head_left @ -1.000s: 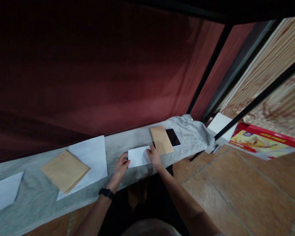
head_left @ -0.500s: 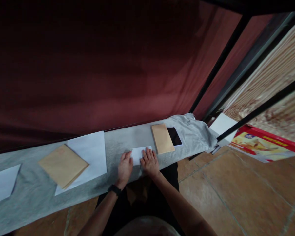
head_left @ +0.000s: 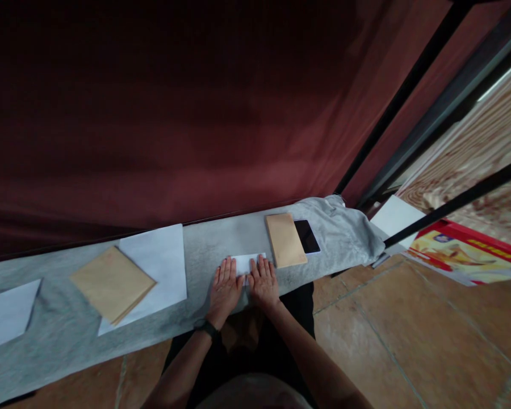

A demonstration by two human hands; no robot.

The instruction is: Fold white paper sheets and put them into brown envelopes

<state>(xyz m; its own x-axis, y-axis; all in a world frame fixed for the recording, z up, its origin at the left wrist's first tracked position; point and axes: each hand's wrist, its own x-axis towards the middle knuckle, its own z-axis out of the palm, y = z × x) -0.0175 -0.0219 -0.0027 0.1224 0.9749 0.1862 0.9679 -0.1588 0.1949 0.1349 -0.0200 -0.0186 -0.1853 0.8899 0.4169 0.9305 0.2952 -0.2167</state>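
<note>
A small white sheet of folded-looking paper (head_left: 244, 264) lies on the grey cloth in front of me. My left hand (head_left: 225, 288) rests flat on its left part, fingers stretched forward. On the right part lies my right hand (head_left: 264, 282), also flat with fingers out. The palms and fingers cover most of the paper's near half. Just right of my right hand is a stack of brown envelopes (head_left: 286, 240), partly over a dark-screened phone or tablet (head_left: 307, 236).
The narrow cloth-covered bench (head_left: 208, 238) runs along a dark red curtain (head_left: 221, 142). To the left, brown envelopes (head_left: 113, 283) lie on white paper (head_left: 166, 261), with more white paper (head_left: 8, 315) beyond. A black metal bar (head_left: 455, 210) and a red-yellow box (head_left: 472, 253) are at right.
My left hand has gone from gripping the paper's left edge to lying flat on it. My right hand stays on the paper, its fingers straighter. The view has shifted slightly.
</note>
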